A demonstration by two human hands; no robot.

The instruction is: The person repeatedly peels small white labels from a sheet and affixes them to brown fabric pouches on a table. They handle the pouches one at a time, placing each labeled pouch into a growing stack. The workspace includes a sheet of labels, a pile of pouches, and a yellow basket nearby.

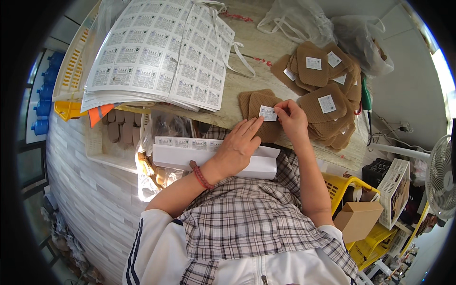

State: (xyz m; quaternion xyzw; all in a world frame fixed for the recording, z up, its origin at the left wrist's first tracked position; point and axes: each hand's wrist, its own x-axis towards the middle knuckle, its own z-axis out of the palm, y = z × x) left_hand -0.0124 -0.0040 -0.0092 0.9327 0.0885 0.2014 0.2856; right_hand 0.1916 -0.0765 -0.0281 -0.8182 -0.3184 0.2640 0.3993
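Note:
On the near edge of the table, a brown textured fabric piece (259,100) lies on others like it, a white printed label (268,113) on its face. My right hand (292,121) pinches the label's right edge between thumb and finger. With fingers stretched out, my left hand (240,145) reaches over from the left, its fingertips at the label's lower left edge. Under my left hand and wrist, a curled sheet of white labels (213,164) lies across my lap. Just right of my right hand is a heap of labelled brown pieces (327,104).
A thick stack of label sheets (142,52) covers the table's left side. Clear plastic bags (299,21) lie at the back. A green-handled tool (365,95) is at the right edge. Yellow crates (354,183), an open cardboard box (358,221) and a fan (441,175) stand right.

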